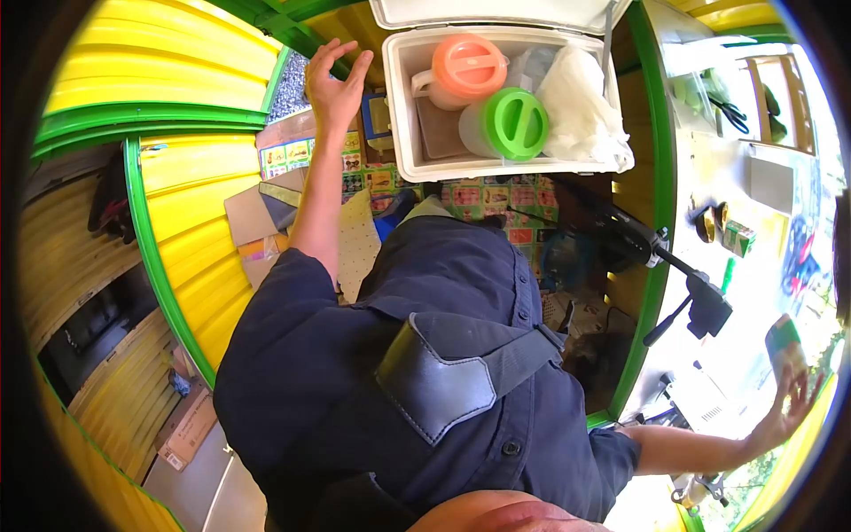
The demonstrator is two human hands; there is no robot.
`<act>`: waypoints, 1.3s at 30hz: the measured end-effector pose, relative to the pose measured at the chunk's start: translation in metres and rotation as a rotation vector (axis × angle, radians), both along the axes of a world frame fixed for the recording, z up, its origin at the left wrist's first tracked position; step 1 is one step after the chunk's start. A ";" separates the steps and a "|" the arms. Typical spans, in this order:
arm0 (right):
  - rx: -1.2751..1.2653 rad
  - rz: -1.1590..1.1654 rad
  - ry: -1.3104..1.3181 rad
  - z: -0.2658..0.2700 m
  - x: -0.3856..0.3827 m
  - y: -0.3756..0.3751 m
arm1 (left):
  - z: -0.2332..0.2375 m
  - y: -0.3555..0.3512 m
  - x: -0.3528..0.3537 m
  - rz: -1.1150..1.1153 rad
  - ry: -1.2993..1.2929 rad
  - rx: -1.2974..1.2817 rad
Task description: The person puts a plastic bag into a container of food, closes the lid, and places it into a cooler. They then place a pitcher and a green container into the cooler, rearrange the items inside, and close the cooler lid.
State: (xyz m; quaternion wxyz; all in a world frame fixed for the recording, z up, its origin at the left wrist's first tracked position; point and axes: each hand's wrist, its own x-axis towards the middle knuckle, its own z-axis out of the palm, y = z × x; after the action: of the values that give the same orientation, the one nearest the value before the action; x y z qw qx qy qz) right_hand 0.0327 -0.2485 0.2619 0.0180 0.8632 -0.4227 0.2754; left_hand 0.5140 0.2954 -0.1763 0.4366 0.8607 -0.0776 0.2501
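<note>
My left hand (335, 89) is raised beside the left wall of a white cooler box (401, 97), fingers spread and nothing in them. Inside the box stand a pitcher with an orange lid (470, 66) and another with a green lid (519, 124). A white plastic bag (576, 106) bulges over the box's right front corner. Far out to the right, my right hand (780, 415) is blurred, its fingers around the lower end of a flat green-and-tan packet (784, 344). The box lid is up at the back.
A black tripod (700, 297) reaches across the green door post (658, 177) on the right. Flattened cardboard (253, 217) lies on the left by the yellow wall (191, 239). Along the bright counter are a small green-and-white box (737, 238) and scissors (731, 113). A long carton (188, 430) sits lower left.
</note>
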 end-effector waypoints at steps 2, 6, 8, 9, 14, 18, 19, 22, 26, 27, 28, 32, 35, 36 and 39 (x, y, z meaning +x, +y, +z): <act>-0.170 -0.013 0.094 0.015 0.020 0.046 | -0.006 0.000 0.002 0.008 0.034 -0.046; -0.246 0.637 0.216 -0.015 0.080 0.107 | -0.018 0.016 0.012 0.015 0.042 -0.136; -0.034 0.596 0.340 -0.060 0.119 0.139 | -0.019 0.028 0.012 0.048 0.049 -0.145; -0.070 0.807 0.325 -0.089 0.169 0.174 | -0.018 0.037 0.013 0.053 0.041 -0.149; 0.633 0.982 0.121 -0.252 0.298 0.276 | -0.003 0.080 0.004 0.097 0.086 -0.208; 0.392 1.220 0.274 -0.369 0.346 0.313 | 0.012 0.120 -0.019 0.179 0.088 -0.123; 0.347 1.250 0.276 -0.391 0.354 0.321 | 0.016 0.130 -0.027 0.209 0.141 -0.105; 0.242 1.248 0.658 -0.431 0.376 0.343 | 0.013 0.151 -0.046 0.288 0.129 -0.094; 0.091 1.218 0.812 -0.477 0.388 0.371 | 0.002 0.169 -0.065 0.343 0.166 -0.076; 0.070 1.198 0.836 -0.490 0.389 0.373 | 0.001 0.170 -0.068 0.356 0.171 -0.069; 0.046 1.178 0.859 -0.496 0.390 0.374 | 0.001 0.170 -0.070 0.355 0.171 -0.066; 0.089 1.169 0.950 -0.522 0.388 0.373 | 0.004 0.167 -0.067 0.324 0.182 -0.066; 0.050 1.168 0.928 -0.539 0.384 0.368 | 0.019 0.148 -0.049 0.253 0.192 -0.127; 0.119 1.174 0.893 -0.539 0.382 0.364 | 0.028 0.137 -0.040 0.209 0.198 -0.191; 0.338 1.183 0.784 -0.483 0.383 0.343 | 0.070 0.096 0.003 0.114 0.119 -0.108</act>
State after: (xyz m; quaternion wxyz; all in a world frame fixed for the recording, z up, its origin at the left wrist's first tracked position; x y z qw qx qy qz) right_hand 0.4161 0.0945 -0.2214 -0.1171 0.9734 0.1152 -0.1596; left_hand 0.5166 0.3910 -0.1068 0.4712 0.8523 0.0111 0.2267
